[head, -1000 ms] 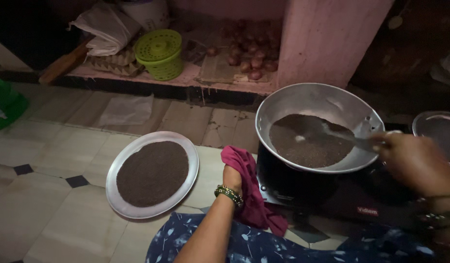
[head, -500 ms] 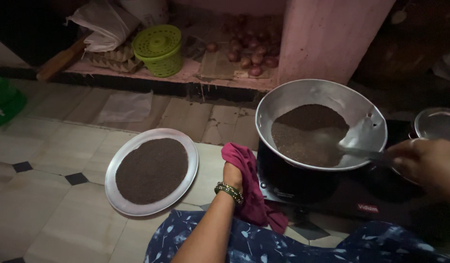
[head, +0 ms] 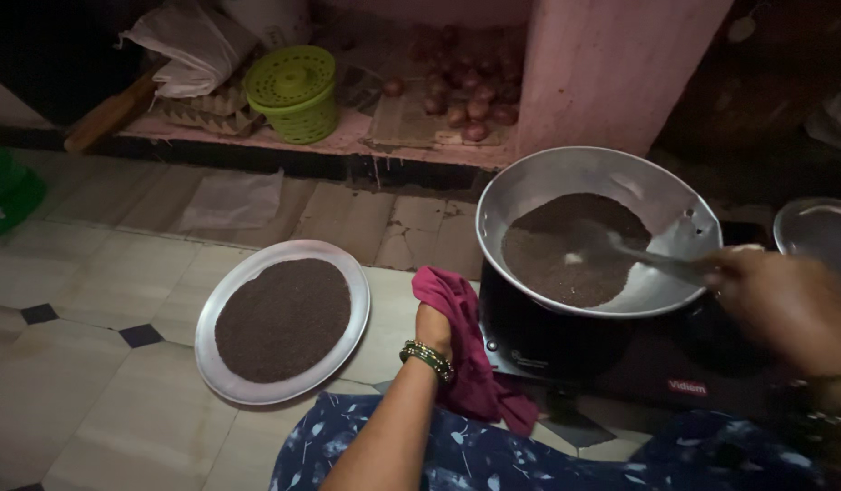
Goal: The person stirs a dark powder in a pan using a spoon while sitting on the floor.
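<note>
Left hand point(head: 436, 325) grips the pink cloth point(head: 466, 350) (wrist bent); right hand point(head: 784, 305) holds the spatula point(head: 639, 255).

Home kitchen floor, stove point(head: 620, 350), onions point(head: 466, 105)

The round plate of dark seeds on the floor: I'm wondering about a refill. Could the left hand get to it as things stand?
Probably yes. The plate lies just beside the left hand with bare floor between, though that hand grips a pink cloth against the pan.

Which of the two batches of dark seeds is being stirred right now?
The seeds in the metal pan on the cooktop: the right hand holds a spatula in them. The plate's seeds lie untouched on the floor.
</note>
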